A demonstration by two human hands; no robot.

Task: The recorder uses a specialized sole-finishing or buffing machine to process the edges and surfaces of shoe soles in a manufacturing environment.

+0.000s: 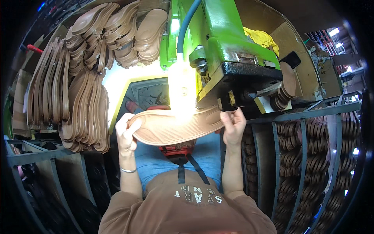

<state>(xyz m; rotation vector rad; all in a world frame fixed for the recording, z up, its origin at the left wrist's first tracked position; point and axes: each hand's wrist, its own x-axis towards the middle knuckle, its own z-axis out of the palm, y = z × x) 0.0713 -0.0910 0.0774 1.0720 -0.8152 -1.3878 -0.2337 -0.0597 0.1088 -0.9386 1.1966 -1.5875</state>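
Observation:
A tan shoe sole (167,130) with a textured face stretches sideways between my two hands, in front of the green machine (233,43). My left hand (127,132) pinches its left end, thumb on top. Its right end is gripped by my right hand (233,126), just under the dark working head (230,100) of the machine. Glare from a bright lamp (182,85) washes out the sole's upper middle edge. Whether the machine's tool touches the sole, I cannot tell.
Stacks of tan soles (48,84) fill the left side and back left. More soles (286,84) lie in a cardboard box (307,74) at right, near a yellow cloth (261,38). Metal racks (300,117) packed with brown soles stand low on the right. A blue hose (186,23) runs down by the lamp.

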